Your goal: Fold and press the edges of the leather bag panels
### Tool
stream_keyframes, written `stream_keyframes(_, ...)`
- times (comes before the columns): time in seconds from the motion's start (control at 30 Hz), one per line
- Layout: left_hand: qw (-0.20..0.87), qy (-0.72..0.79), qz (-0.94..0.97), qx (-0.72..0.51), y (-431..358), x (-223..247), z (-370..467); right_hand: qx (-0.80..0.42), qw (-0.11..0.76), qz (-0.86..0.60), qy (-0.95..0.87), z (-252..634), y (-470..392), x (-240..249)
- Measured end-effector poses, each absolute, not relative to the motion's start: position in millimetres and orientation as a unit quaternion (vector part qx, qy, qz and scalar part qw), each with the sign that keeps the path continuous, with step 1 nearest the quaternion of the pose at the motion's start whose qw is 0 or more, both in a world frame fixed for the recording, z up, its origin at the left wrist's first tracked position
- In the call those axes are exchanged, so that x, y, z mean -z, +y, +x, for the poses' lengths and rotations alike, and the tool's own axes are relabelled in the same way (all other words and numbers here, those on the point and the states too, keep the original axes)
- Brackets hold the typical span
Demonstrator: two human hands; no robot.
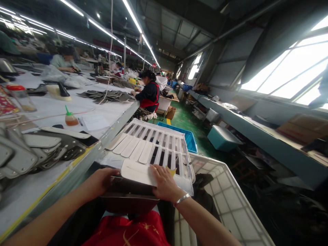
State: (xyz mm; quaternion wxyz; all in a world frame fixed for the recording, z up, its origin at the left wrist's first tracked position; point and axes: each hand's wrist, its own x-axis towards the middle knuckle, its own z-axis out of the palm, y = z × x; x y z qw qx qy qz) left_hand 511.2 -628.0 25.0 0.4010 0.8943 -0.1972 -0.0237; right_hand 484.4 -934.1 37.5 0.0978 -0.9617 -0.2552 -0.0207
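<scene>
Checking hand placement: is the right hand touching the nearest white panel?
Touching: the head view shows the right hand lying on one end of that panel.

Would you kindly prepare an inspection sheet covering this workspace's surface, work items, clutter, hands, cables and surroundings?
Surface: white-topped table, yellow strip along its near edge.
Work items: white panel before the person; four white strips on a slatted white frame beyond it.
Clutter: pile of pale pieces, green-tipped bottle, red-lidded jar and paper sheet on the table.
Hands: right hand on the panel's right end; left hand by its left end, grip unclear.
Cables: pale cord hanging down to the table.
Surroundings: co-worker in red apron, blue crate, white crate.
</scene>
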Motion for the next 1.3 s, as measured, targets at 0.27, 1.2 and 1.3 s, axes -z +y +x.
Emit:
stream_keyframes(0.27, 0.475, -0.001, 0.880, 0.022, -598, -5, 491, 0.011, 0.029, -0.942, -0.334, 489, -904, -33)
stream_keyframes(1.2, 0.558, 0.029, 0.825, 0.089, -617, 30, 505, 0.035, 0.035, -0.931, -0.362, 495, -888, -13)
stream_keyframes(1.3, 0.559, 0.024, 0.824, 0.088, -624, 31, 505, 0.051, 0.005, -0.925, -0.376, 494, -898, -8)
